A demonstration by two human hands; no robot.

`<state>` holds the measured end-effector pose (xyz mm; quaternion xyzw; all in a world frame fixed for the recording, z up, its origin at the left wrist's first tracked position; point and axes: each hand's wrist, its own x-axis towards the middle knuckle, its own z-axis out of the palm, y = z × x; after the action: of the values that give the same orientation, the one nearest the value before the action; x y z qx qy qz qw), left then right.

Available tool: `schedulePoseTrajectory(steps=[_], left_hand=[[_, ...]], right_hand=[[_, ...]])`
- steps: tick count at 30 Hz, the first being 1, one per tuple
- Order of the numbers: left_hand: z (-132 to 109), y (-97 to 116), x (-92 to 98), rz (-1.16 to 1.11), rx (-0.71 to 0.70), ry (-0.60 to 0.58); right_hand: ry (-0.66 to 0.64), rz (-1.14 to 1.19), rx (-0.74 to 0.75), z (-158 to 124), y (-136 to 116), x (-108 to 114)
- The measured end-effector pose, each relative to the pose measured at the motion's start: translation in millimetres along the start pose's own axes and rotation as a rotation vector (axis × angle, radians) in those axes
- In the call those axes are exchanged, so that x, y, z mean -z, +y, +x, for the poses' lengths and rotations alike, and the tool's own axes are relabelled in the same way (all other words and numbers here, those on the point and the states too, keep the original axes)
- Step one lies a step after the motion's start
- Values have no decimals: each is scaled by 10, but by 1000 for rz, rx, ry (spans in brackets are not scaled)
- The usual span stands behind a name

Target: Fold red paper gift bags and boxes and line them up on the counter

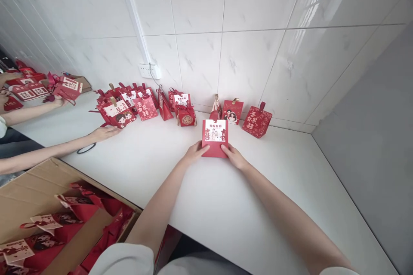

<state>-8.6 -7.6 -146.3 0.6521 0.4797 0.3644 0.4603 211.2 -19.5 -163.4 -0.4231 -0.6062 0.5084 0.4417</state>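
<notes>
Between my two hands stands a red gift box [214,148] with a white printed panel and a red ribbon loop on top. My left hand [196,153] grips its lower left side, thumb on the front face. On the opposite side my right hand [235,155] holds it the same way, thumb in front. The fingers behind the box are hidden. Just behind it are a narrow box with a gold ribbon [216,106], a red box with a printed couple [232,111] and, farther right, a patterned red box [257,122].
A cluster of red gift boxes [147,108] stands along the tiled wall to the left. Co-workers' hands [105,133] reach in from the left among more boxes. A cardboard carton [38,171] full of red boxes sits at lower left. A socket strip [149,71] is on the wall.
</notes>
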Motion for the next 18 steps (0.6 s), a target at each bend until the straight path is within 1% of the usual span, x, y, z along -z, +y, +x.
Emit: schedulePoseTrajectory(steps=[3, 5, 6, 9, 12, 15, 18], left_hand=[[-13, -18, -136, -31, 21, 277], [0, -8, -247, -88, 32, 398], [12, 4, -312, -122, 31, 426], [49, 62, -501, -204, -7, 416], [62, 109, -590, -392, -85, 307], [54, 109, -549, -572, -118, 187], [42, 92, -470, -609, -100, 170]], right_hand=[[229, 85, -20, 37, 40, -113], [347, 129, 0, 28, 75, -171], [377, 144, 10, 18, 94, -189], [394, 185, 33, -1, 136, -192], [383, 250, 57, 14, 159, -149], [339, 295, 70, 43, 173, -114], [300, 309, 77, 61, 171, -113]])
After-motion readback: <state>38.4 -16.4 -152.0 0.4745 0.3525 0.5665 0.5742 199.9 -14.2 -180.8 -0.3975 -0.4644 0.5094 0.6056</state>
